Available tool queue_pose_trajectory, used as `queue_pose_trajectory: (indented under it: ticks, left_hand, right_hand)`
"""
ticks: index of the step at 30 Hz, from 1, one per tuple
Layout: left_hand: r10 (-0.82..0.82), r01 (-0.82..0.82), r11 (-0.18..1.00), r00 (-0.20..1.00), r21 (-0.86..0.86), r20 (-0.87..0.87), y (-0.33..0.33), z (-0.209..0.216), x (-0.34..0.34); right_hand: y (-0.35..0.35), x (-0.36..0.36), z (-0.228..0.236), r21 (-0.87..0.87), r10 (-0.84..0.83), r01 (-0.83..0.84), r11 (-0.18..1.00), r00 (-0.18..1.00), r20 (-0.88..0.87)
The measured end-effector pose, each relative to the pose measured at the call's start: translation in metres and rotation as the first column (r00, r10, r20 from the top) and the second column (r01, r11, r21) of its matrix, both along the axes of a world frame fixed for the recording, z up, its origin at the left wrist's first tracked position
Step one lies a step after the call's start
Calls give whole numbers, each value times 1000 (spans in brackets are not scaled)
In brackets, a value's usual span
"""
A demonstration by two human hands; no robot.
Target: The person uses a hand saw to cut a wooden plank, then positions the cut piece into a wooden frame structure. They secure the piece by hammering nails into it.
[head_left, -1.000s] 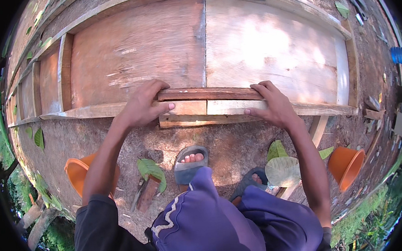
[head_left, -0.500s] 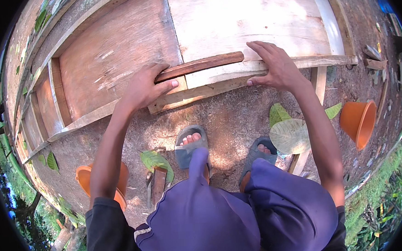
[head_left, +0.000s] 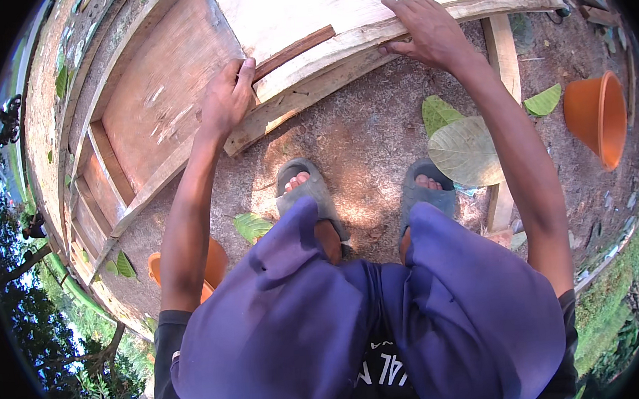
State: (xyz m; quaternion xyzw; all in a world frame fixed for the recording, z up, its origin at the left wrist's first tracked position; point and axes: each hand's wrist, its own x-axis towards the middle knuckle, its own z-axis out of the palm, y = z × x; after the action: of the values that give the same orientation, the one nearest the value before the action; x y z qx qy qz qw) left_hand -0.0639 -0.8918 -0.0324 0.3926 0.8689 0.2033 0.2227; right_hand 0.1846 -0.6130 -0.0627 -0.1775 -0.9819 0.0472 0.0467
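A large wooden panel (head_left: 322,9) with a pale timber frame lies in front of me. Along the inner side of its near rail (head_left: 325,53) rests a dark reddish-brown wooden strip (head_left: 293,51). My left hand (head_left: 225,99) is closed around the strip's left end where it meets the rail; the fingers' far side is hidden. Further right, my right hand (head_left: 432,33) grips the near rail, with fingers over the top and thumb below the edge. A second timber (head_left: 306,98) runs under the rail between my hands.
Orange pots lie on the ground at the right (head_left: 598,120) and beside my left forearm (head_left: 214,268). Large leaves (head_left: 466,150) lie near my right foot. A timber leg (head_left: 502,57) stands below the rail's right part. My sandalled feet (head_left: 308,193) are close to the panel.
The panel and both hands now sit higher in the view. My left hand has closed more tightly at the strip's end, and the strip shows lower behind the rail. My knees are bent more.
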Motion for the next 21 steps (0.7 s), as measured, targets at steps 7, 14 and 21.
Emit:
queue_pose_trajectory:
  ticks: [7,14,21]
  left_hand:
    - [-382,367,923,856,-110,-347,-29,-13,7]
    - [-379,335,925,833,-177,-404,-37,-15,10]
    - [-252,214,967,891,-140,-377,-28,-1,22]
  right_hand:
    - [11,2,-3,-67,40,-37,997,998,44]
    - [8,0,-3,-134,51,-50,990,999,5]
    - [6,1,10,-157,18,-18,987,1000,-3]
